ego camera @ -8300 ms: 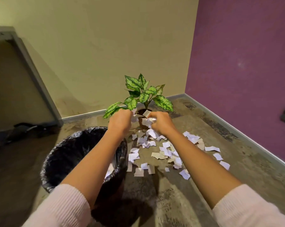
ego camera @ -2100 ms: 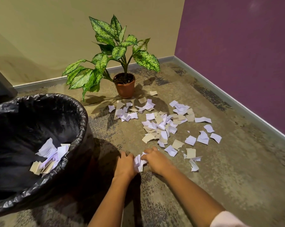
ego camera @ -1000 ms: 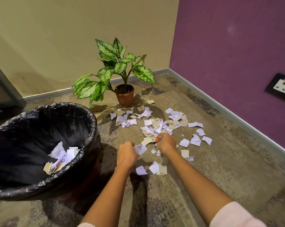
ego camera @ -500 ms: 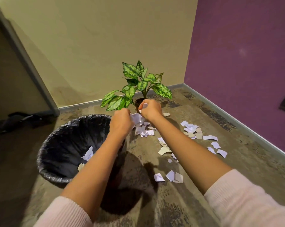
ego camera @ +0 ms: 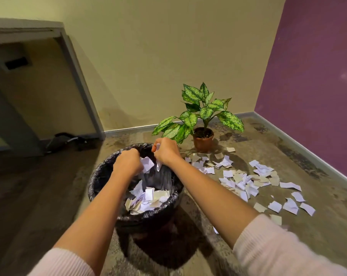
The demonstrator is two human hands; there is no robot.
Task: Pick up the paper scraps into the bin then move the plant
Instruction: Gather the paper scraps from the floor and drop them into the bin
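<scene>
We hold both hands over the bin [ego camera: 101,182], the left hand [ego camera: 126,163] and right hand [ego camera: 165,151] each with the grip clamped on a wad of paper scraps [ego camera: 147,164]. The deposit step is in hand; the next move calls for opening both grips above the liner. More scraps lie on the floor [ego camera: 318,232] beside the bin, and the plant [ego camera: 202,114] stands untouched near the wall. The fingertips are hidden, so how much paper each grip holds is hard to make out.

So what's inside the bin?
Inside the bin, a pile of white and tan paper scraps lies on the black liner. The arms and near rim hide the rest of the bottom.
</scene>
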